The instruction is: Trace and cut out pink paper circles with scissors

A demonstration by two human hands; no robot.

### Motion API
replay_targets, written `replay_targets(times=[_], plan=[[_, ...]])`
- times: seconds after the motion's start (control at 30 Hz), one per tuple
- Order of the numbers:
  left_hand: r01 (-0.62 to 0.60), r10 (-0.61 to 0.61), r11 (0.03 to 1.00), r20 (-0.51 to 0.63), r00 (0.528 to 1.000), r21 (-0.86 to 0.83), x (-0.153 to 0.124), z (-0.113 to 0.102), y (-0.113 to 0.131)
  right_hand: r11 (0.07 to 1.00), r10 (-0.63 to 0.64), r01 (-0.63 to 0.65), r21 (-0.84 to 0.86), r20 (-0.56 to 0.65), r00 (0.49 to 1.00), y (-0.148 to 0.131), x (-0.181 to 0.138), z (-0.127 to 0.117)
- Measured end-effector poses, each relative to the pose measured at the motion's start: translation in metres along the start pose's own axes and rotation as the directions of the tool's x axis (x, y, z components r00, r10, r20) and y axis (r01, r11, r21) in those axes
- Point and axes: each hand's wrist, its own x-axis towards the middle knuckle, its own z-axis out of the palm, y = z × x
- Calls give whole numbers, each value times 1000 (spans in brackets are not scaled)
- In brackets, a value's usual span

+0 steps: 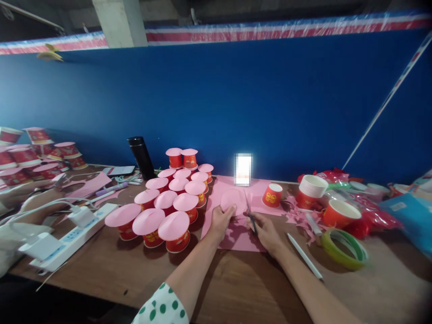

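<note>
A round pink paper disc is pinched between the thumb and fingers of my left hand, over a larger pink paper sheet on the table. In my right hand is a pair of scissors, its blades pointing away from me, just right of the disc. To the left stand several red paper cups, upside down, each topped with a pink paper disc. Beyond my right hand, a single red cup stands upside down at the sheet's edge.
Right: stacked cups, pink scraps, a tipped cup, a tape roll and a white pen. Left: a power strip, a black bottle and another person's hand. A blue partition stands behind.
</note>
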Motion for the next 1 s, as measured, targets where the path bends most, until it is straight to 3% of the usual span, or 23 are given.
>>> replay_targets(times=[1.0], plan=[[-20,19,999,23,1000,38,-4,1,1,999,-21,21,-34,-2,1000,3,1,-3]])
